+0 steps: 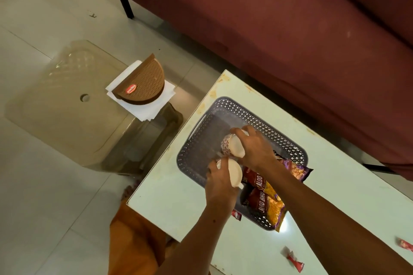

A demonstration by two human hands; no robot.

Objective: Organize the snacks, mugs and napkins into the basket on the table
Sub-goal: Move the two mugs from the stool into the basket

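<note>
White table (335, 185), grey basket (257, 118), packets (263, 194) reading "ALOO BHU", hands holding 2 mugs (232, 145)

Two mugs (232, 146) (235, 173), three snack bags (267, 198) (253, 174) (296, 169), three sachets (295, 261) (236, 215) (405, 244), one basket (225, 116).

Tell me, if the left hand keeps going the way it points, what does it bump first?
Probably the bare floor of the basket. The left hand holds a mug over it, aimed away and down. Depth is unclear.
</note>
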